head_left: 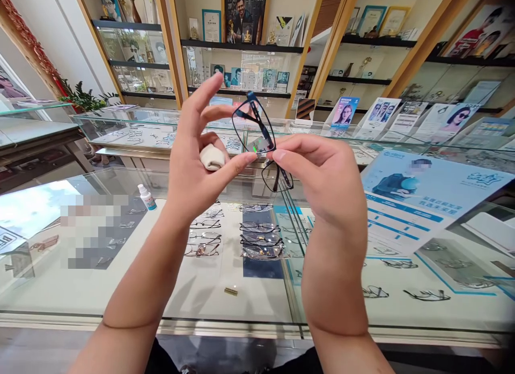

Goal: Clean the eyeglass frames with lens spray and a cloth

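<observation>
Left hand [193, 165] and right hand [322, 175] are raised together, both pinching dark-framed glasses [257, 132] at one lens rim. A small white wad [212, 157] sits tucked in the left palm. The step looks like close work on that lens, which calls for a light grip. Beneath is a glass tabletop [201, 304] over rows of spectacles [261, 240], then a small bottle [147, 197] and a blue leaflet [422, 197].

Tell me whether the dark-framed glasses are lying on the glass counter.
No, the left hand and right hand hold the glasses up above the counter.
</observation>
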